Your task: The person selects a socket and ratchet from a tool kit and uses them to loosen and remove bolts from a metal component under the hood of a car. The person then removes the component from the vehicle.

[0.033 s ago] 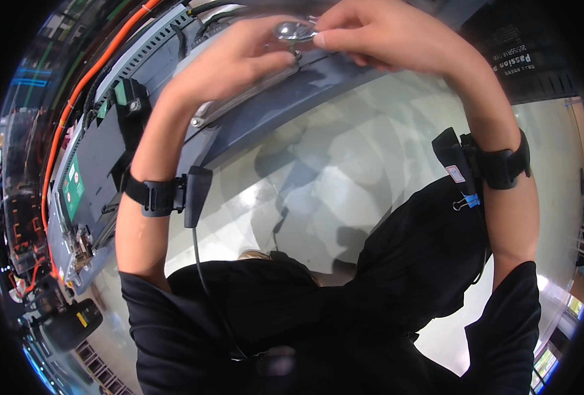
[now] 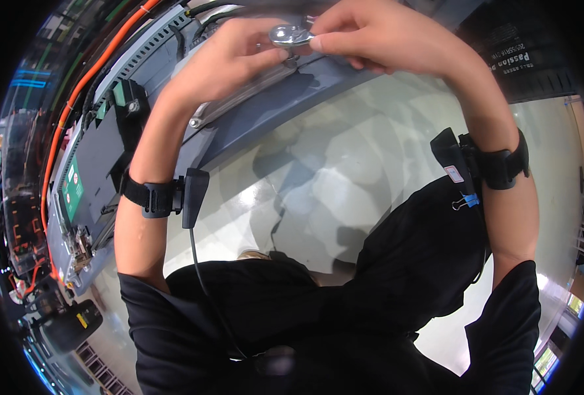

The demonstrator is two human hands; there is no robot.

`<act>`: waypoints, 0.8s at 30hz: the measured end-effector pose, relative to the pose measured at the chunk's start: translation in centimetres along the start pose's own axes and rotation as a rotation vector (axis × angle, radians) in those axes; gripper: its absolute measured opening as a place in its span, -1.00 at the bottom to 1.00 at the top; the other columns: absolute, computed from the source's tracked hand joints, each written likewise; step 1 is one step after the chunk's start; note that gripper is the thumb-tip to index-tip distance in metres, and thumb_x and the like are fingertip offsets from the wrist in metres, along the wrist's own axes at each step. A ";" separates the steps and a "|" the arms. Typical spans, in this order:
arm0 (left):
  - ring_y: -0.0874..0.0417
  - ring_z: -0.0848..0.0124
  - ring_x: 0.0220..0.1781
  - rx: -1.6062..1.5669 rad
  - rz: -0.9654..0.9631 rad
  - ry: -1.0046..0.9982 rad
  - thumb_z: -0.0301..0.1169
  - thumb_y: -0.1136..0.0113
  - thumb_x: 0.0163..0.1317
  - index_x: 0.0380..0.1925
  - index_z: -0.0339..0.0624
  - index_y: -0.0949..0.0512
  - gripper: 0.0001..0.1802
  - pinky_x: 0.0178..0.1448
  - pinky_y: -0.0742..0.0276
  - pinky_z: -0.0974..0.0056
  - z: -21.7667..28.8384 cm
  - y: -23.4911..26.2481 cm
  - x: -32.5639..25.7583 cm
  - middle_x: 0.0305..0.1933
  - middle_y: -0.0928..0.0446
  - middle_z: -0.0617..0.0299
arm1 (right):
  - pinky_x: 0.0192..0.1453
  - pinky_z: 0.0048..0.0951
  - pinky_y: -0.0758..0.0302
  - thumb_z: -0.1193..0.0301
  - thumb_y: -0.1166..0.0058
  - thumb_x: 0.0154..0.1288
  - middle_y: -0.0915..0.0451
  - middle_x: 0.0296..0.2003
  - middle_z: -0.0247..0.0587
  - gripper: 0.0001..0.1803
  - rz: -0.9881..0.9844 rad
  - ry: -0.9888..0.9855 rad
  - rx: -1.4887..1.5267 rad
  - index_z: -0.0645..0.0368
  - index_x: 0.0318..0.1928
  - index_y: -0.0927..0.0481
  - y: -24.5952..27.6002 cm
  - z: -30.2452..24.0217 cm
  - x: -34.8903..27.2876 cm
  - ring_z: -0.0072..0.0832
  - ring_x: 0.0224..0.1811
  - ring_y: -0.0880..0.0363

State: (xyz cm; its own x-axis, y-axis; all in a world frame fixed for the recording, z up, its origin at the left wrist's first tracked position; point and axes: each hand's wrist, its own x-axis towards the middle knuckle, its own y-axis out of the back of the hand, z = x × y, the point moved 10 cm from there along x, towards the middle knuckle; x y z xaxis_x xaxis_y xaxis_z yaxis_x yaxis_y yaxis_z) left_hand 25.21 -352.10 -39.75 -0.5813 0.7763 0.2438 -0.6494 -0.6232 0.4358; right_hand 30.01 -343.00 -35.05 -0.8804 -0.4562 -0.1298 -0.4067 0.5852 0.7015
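At the top of the head view, a shiny chrome tool, by its rounded head a ratchet wrench [image 2: 290,35], is held above a grey metal ledge [image 2: 285,99]. My right hand [image 2: 377,36] pinches its narrow end between thumb and fingers. My left hand [image 2: 229,62] curls around below and beside the rounded head, thumb pointing right. Its fingertips are hidden behind the tool, so what they grip does not show. A small metal piece [image 2: 293,64] shows just under the left thumb, on the ledge side.
An orange cable [image 2: 75,92] runs along the left, beside a dark cover with a green label [image 2: 73,191]. A black tyre [image 2: 519,56] stands at the upper right. My black-clad legs [image 2: 417,243] are below, over a pale shiny floor [image 2: 305,191].
The ratchet wrench's head has shifted slightly left. Both hands have moved a little with it, and their hold looks the same.
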 end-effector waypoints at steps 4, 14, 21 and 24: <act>-0.54 0.71 -0.20 0.117 0.029 0.090 -0.47 -0.26 0.26 -0.21 -0.33 -0.60 -0.84 -0.19 -0.43 0.53 -0.8 0.7 -0.3 -0.28 -0.62 0.38 | -0.45 -0.45 -0.43 0.26 0.05 0.38 -0.55 -0.62 -0.24 -0.63 0.058 -0.021 -0.046 0.36 -0.31 -0.62 0.5 -0.3 -0.2 -0.52 -0.60 -0.50; -0.58 0.64 -0.10 0.073 0.032 0.135 -0.48 -0.24 0.26 -0.18 -0.36 -0.58 -0.81 -0.07 -0.50 0.47 -0.9 0.8 0.1 -0.22 -0.66 0.22 | -0.43 -0.50 -0.48 0.27 0.04 0.38 -0.54 -0.61 -0.28 -0.63 0.074 -0.123 -0.013 0.39 -0.27 -0.62 0.4 0.2 0.2 -0.55 -0.59 -0.50; -0.56 0.62 -0.18 -0.272 0.023 0.103 -0.60 -0.24 0.20 -0.13 -0.33 -0.55 -0.78 -0.11 -0.50 0.47 0.1 -0.3 0.6 -0.19 -0.61 0.29 | -0.44 -0.50 -0.45 0.26 0.04 0.37 -0.52 -0.62 -0.30 -0.63 0.091 -0.189 -0.037 0.35 -0.37 -0.60 -0.3 0.4 0.6 -0.58 -0.59 -0.47; -0.55 0.64 -0.24 -0.118 0.029 0.168 -0.58 -0.27 0.19 -0.19 -0.34 -0.57 -0.81 -0.18 -0.50 0.48 0.3 0.0 0.5 -0.26 -0.61 0.31 | -0.42 -0.50 -0.44 0.26 0.06 0.37 -0.51 -0.62 -0.30 -0.63 0.164 -0.077 -0.169 0.35 -0.39 -0.59 -0.1 -0.7 -0.7 -0.58 -0.59 -0.47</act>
State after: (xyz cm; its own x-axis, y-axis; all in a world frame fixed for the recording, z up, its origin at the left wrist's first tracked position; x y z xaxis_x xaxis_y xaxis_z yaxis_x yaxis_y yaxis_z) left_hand 25.00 -351.68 -39.36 -0.6677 0.7373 0.1030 -0.6783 -0.6595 0.3241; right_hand 30.87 -343.18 -34.59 -0.9499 -0.3080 -0.0535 -0.2163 0.5238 0.8239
